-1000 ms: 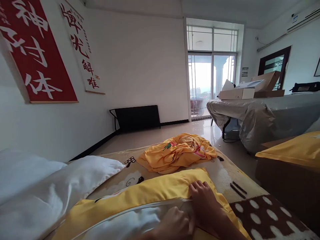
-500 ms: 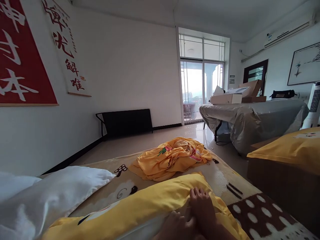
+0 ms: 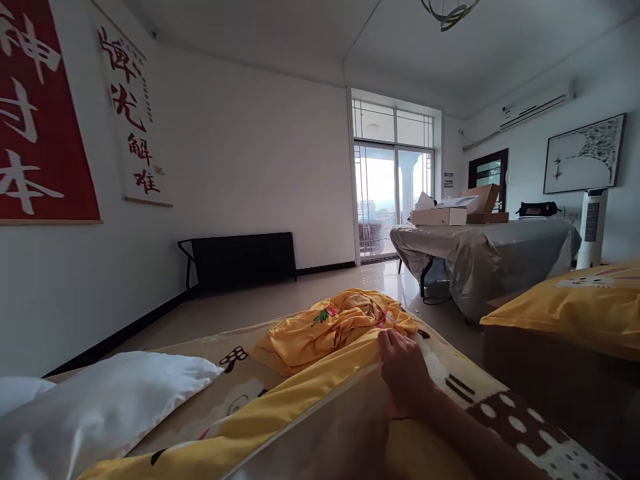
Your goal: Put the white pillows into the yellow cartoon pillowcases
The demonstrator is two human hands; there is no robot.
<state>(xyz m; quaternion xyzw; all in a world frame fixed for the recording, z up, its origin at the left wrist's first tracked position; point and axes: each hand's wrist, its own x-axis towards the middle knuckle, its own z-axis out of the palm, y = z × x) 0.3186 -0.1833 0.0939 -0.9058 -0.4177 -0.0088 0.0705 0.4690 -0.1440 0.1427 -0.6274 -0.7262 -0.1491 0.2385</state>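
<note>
A yellow pillowcase (image 3: 270, 413) lies across the near side of the bed, with a pale, whitish pillow surface (image 3: 295, 440) showing along its open side. My right hand (image 3: 403, 363) is closed on the pillowcase's upper right corner and lifts it. Lower down, my left hand (image 3: 357, 437) is a dim blur against the pale surface, its fingers not readable. Just beyond my right hand sits a crumpled heap of orange-yellow cloth (image 3: 325, 333) with a carrot-like print. To the left rests a white pillow (image 3: 125, 393) without a printed cover.
A patterned beige and brown blanket (image 3: 505, 417) covers the bed. On the right, a yellow pillow (image 3: 575, 300) lies atop a dark box-like block (image 3: 540, 380). Farther back stand a plastic-covered table (image 3: 520, 243) with boxes, a tower fan (image 3: 593, 230) and a black folded panel (image 3: 245, 260).
My right hand has raised the pillowcase corner up and away, while my left hand has dropped lower and blurred. More of the pale surface shows. The view has tilted upward.
</note>
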